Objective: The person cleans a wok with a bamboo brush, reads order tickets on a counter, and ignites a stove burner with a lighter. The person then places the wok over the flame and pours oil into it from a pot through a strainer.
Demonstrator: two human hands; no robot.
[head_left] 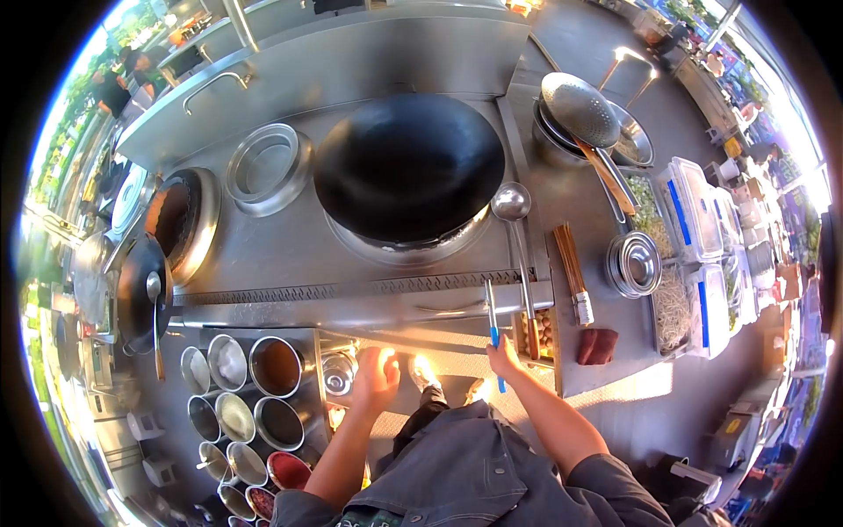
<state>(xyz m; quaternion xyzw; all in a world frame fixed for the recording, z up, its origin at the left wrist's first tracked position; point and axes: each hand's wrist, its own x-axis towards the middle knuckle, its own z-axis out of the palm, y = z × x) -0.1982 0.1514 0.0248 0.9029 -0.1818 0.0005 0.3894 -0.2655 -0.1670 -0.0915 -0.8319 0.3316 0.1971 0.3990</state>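
Note:
My right hand point(504, 358) is closed around the blue handle of a slim tool with a narrow metal shaft point(492, 304); its exact kind I cannot make out. The shaft points away from me, over the stove's front edge. My left hand point(378, 379) is raised in front of the stove, its fingers loosely bent and apart with nothing visible in them. A large black wok point(409, 167) sits tilted on the burner ring beyond both hands. Just right of the tool, a ladle point(512, 204) lies with its wooden handle toward me.
Metal pots of seasonings point(276, 367) stand at the left. A smaller wok point(143, 290) leans at the stove's left side. On the right counter are a bamboo brush point(572, 268), a dark red cloth point(597, 347), stacked bowls point(634, 263), a strainer point(580, 107) and lidded plastic boxes point(694, 206).

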